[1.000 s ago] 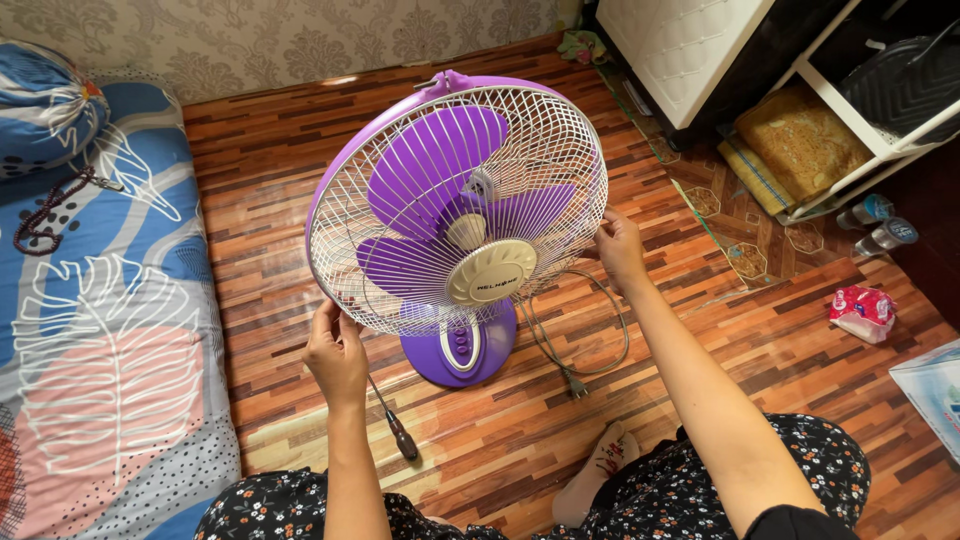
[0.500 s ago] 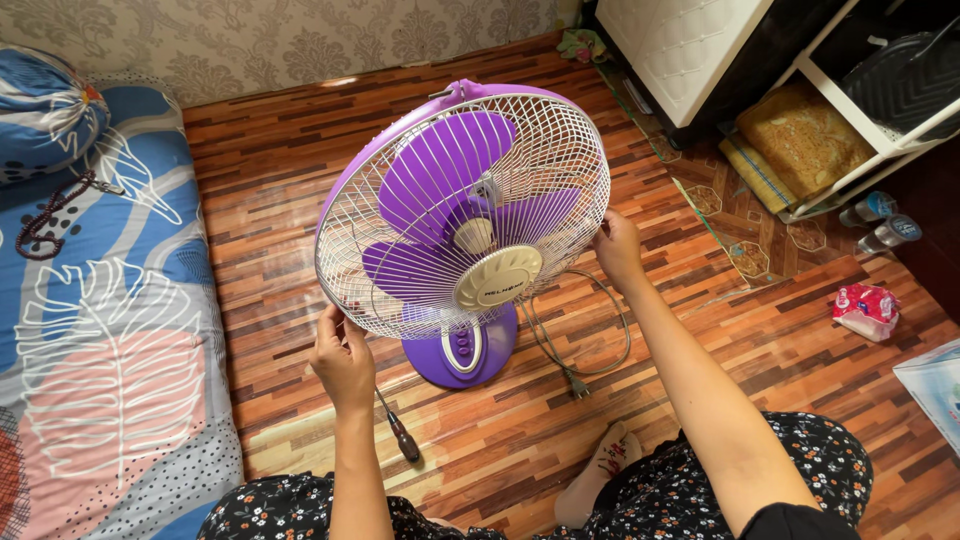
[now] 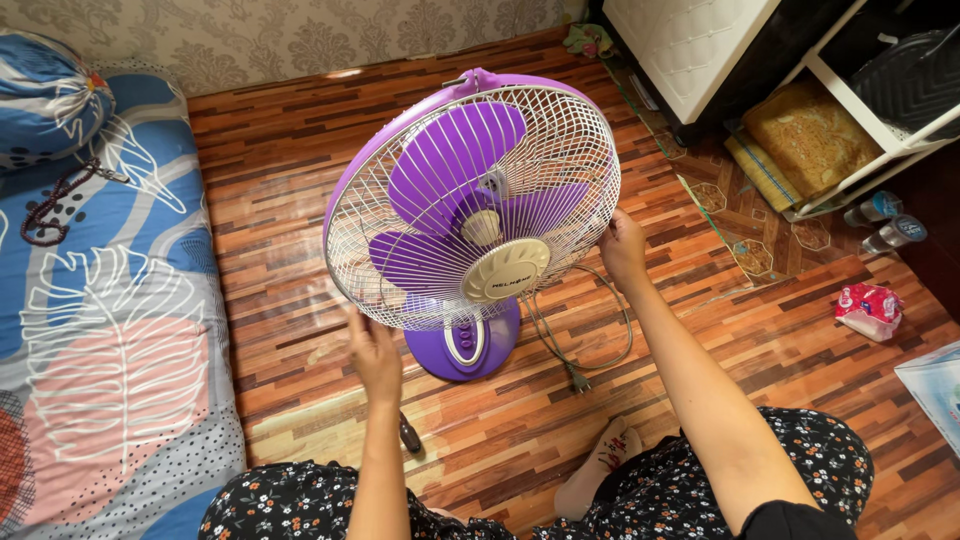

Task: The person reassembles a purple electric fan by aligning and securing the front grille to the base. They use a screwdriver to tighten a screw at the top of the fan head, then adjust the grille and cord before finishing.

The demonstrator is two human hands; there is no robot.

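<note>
Head view: a purple fan (image 3: 470, 200) stands on the wood floor (image 3: 270, 200), its white grille (image 3: 560, 150) gripped at the rim by the right hand (image 3: 622, 248). The left hand (image 3: 375, 352), blurred, is held open just below the grille; a screwdriver (image 3: 409, 432) lies beneath it.

Fan: a purple table fan (image 3: 470, 200) with a white wire grille is stood on the wooden floor (image 3: 270, 200).
Right hand: the right hand (image 3: 622, 247) is closed on the grille's right rim.
Left hand: the left hand (image 3: 375, 352) is held open, blurred, below the grille's lower left edge.
Screwdriver: a dark-handled screwdriver (image 3: 409, 433) is seen on the floor below the left hand.
Cable: the plug (image 3: 577, 379) is laid beside the fan's base.
</note>
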